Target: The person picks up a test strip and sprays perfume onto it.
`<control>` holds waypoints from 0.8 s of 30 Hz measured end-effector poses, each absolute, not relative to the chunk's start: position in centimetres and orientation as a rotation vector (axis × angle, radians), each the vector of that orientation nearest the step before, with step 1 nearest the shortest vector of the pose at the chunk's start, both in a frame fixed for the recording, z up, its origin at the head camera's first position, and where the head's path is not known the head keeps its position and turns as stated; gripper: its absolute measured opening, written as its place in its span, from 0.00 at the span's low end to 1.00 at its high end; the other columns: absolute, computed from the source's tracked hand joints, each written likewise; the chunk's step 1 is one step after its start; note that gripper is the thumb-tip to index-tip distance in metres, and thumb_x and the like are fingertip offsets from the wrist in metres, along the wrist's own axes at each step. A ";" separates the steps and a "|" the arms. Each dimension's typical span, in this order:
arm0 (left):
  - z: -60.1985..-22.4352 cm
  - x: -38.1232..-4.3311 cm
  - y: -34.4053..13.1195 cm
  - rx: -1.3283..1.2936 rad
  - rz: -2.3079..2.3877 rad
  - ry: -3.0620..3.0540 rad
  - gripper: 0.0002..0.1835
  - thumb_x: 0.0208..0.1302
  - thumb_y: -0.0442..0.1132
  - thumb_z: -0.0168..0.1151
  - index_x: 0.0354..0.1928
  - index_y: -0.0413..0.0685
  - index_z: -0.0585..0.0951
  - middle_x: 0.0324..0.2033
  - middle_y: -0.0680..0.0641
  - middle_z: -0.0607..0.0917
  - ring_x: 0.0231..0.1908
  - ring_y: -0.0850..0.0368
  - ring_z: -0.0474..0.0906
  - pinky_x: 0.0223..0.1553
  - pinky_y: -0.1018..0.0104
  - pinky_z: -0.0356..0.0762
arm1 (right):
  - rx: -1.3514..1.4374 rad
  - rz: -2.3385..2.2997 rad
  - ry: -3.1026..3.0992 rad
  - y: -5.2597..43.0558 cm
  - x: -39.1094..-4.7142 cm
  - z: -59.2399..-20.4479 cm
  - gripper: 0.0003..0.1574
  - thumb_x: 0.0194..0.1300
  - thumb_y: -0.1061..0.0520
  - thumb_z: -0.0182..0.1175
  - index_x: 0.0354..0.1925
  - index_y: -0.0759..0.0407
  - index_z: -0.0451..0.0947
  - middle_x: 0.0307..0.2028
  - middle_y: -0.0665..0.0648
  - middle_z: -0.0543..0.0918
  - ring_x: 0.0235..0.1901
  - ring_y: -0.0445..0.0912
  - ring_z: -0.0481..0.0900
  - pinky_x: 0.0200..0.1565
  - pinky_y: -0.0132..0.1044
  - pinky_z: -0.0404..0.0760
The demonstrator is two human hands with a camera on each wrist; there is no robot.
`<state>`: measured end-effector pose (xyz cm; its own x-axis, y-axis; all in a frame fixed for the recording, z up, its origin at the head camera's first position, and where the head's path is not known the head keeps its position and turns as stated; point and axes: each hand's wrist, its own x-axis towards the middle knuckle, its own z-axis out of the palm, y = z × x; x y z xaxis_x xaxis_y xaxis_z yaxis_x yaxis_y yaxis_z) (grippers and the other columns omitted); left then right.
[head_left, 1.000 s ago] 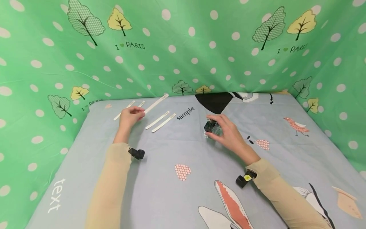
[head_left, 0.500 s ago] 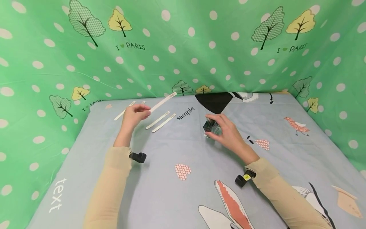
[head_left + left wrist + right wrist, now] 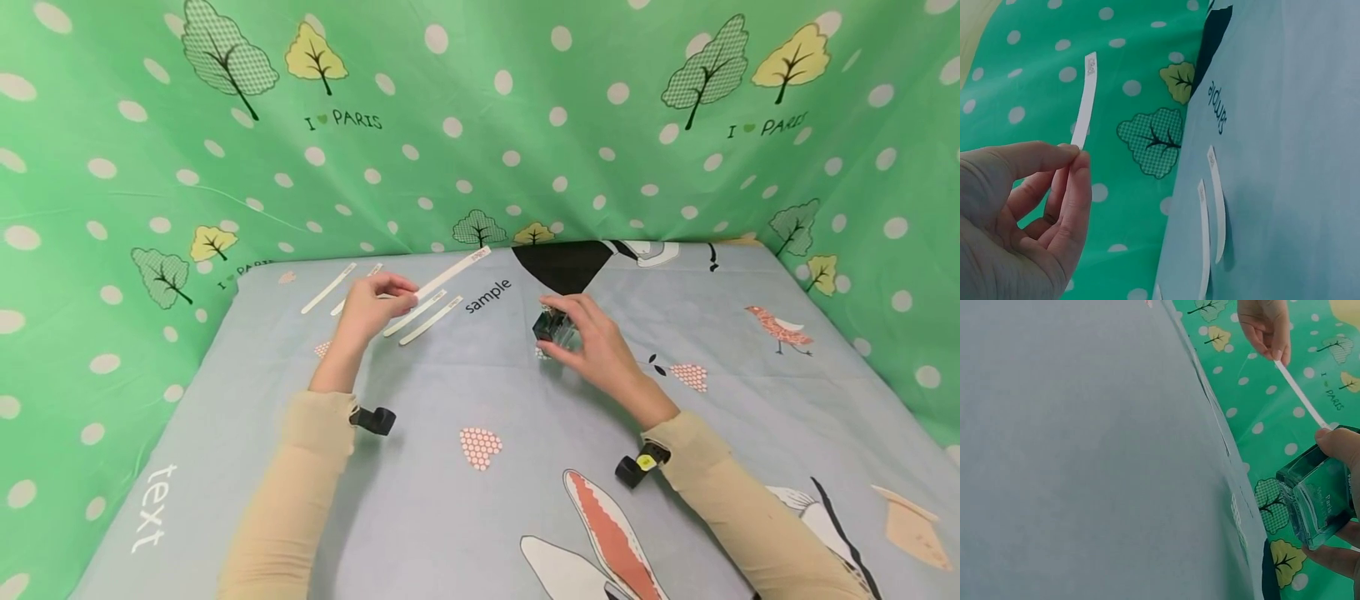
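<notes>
In the head view my left hand (image 3: 371,308) pinches a white paper scent strip (image 3: 453,273) between thumb and fingertips. The strip slants up and to the right, its small printed end away from the hand. The left wrist view shows that strip (image 3: 1086,100) raised above the cloth. My right hand (image 3: 592,337) holds a square glass perfume bottle (image 3: 551,327), thumb on one side and fingers on the other. Up close in the right wrist view the perfume bottle (image 3: 1319,494) is greenish, with lettering on its face, and tilted. The held strip points toward it from a distance.
Two scent strips (image 3: 431,322) lie side by side left of the printed word "sample". Two more strips (image 3: 327,288) lie farther left, one partly behind the left hand. A grey-blue printed cloth (image 3: 420,517) covers the table, and a green dotted curtain (image 3: 480,100) hangs behind.
My left hand has moved right, carrying the strip toward the bottle and over the two middle strips. The left pair of strips shows more now. The right hand stays nearly still with the bottle.
</notes>
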<state>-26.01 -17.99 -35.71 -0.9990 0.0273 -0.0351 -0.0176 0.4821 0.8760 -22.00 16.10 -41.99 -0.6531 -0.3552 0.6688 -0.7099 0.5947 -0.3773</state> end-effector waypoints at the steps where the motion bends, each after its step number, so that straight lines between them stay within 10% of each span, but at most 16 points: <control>1: -35.8 -26.0 -17.9 0.018 1.566 2.674 0.12 0.64 0.34 0.65 0.48 0.36 0.83 0.38 0.42 0.84 0.30 0.67 0.82 0.39 0.75 0.84 | 0.842 0.869 -2.284 16.1 -22.0 -41.9 0.43 0.53 0.55 0.77 0.65 0.53 0.72 0.51 0.59 0.79 0.49 0.52 0.80 0.45 0.47 0.84; 24: -36.7 -26.0 -17.0 0.014 1.530 2.668 0.11 0.63 0.34 0.65 0.46 0.38 0.84 0.35 0.45 0.84 0.31 0.61 0.83 0.42 0.67 0.86 | 0.794 0.829 -2.230 16.0 -21.7 -41.6 0.40 0.48 0.57 0.80 0.59 0.53 0.77 0.48 0.64 0.79 0.44 0.56 0.82 0.40 0.49 0.86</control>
